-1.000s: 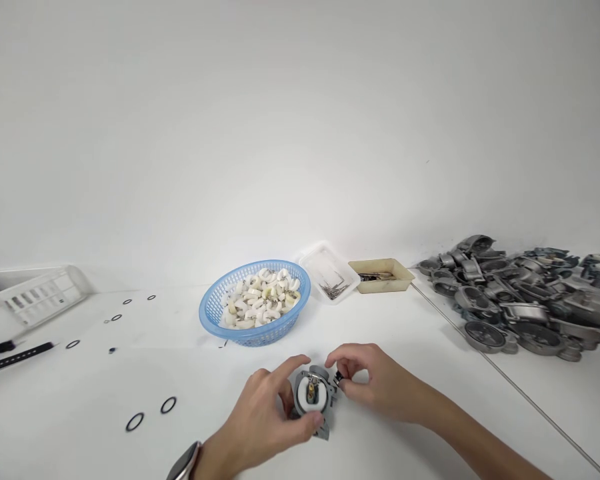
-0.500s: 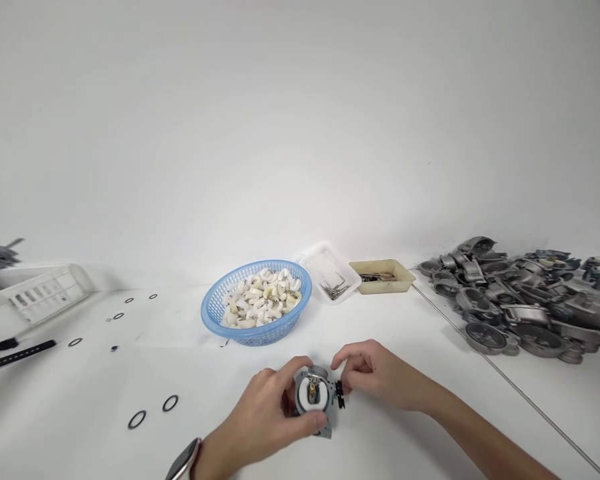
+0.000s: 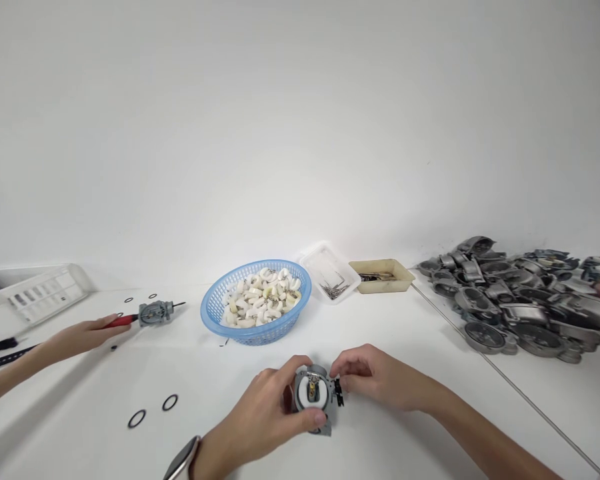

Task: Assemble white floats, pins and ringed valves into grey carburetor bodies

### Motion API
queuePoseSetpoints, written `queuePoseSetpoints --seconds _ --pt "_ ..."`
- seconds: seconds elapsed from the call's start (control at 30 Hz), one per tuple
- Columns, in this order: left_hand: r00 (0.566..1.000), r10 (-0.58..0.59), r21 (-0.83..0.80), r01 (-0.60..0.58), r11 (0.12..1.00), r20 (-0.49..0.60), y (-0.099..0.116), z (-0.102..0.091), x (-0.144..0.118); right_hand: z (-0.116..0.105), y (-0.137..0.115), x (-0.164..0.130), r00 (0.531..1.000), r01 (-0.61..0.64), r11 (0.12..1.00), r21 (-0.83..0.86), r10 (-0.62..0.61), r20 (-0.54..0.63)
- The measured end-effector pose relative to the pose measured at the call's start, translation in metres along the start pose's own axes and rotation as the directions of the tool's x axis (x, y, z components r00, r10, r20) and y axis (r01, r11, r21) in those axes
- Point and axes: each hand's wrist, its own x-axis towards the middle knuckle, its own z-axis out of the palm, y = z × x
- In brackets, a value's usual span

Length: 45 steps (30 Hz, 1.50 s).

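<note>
A co-worker's hand (image 3: 83, 335) has come in; both hands' fingers grip the carburetor (image 3: 314, 395)

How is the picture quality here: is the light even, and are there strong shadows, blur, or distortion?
Head view: soft, even light; faint shadows under the blue basket and both hands; wide-angle bending at the edges; metal castings slightly soft at right; the small metal part in the hands fairly sharp.

No text or label is legible
</note>
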Motion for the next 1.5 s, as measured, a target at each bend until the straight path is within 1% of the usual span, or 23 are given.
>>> queuePoseSetpoints --seconds 0.17,0.3,0.47,0.53,0.77,1.1,1.2,1.3,1.37,1.43,1.5 --pt "1.000 -0.011 -0.005 0.011 1.000 0.006 -0.001 0.000 0.000 -0.001 -0.004 0.000 0.999 -0.035 0.999 0.029 0.035 0.029" --pt "1.000 -0.014 -0.002 0.014 1.000 0.005 0.000 0.000 -0.001 -0.001 -0.004 -0.001 0.998 -0.059 0.998 -0.014 0.059 0.024" --pt "1.000 -0.026 0.003 0.026 1.000 0.008 0.002 -0.002 -0.001 -0.001 -0.007 -0.004 0.982 -0.170 0.985 -0.008 0.170 0.080" --pt "1.000 -0.030 0.007 0.030 1.000 0.009 0.003 -0.002 -0.002 -0.001 -0.008 -0.004 0.977 -0.193 0.981 -0.010 0.193 0.095" --pt "0.999 -0.038 0.001 0.038 0.999 0.015 0.002 -0.001 -0.002 -0.002 -0.007 -0.004 0.976 -0.178 0.983 -0.035 0.181 0.120" --pt "1.000 -0.027 0.021 0.027 0.999 0.010 0.003 -0.002 -0.002 0.001 -0.006 -0.003 0.982 -0.164 0.986 -0.043 0.167 0.089" --pt "0.999 -0.032 0.015 0.032 0.999 0.018 0.002 -0.002 -0.001 -0.001 -0.009 -0.004 0.989 -0.133 0.986 -0.096 0.139 0.050" --pt "0.999 -0.035 0.015 0.035 0.999 0.019 0.002 -0.002 -0.001 -0.005 -0.013 -0.006 0.995 -0.098 0.974 -0.206 0.102 0.009" --pt "0.999 -0.032 0.012 0.032 0.999 0.018 0.003 -0.002 -0.002 -0.007 -0.012 -0.006 0.997 -0.069 0.958 -0.279 0.059 -0.047" --pt "0.998 -0.052 0.011 0.052 0.999 0.022 0.003 -0.003 -0.003 -0.008 -0.010 -0.006 0.989 -0.014 0.945 -0.328 -0.035 -0.141" --pt "0.996 -0.087 -0.013 0.087 0.996 0.024 0.002 -0.004 -0.003 -0.008 -0.009 -0.006 0.965 0.079 0.931 -0.357 -0.161 -0.205"
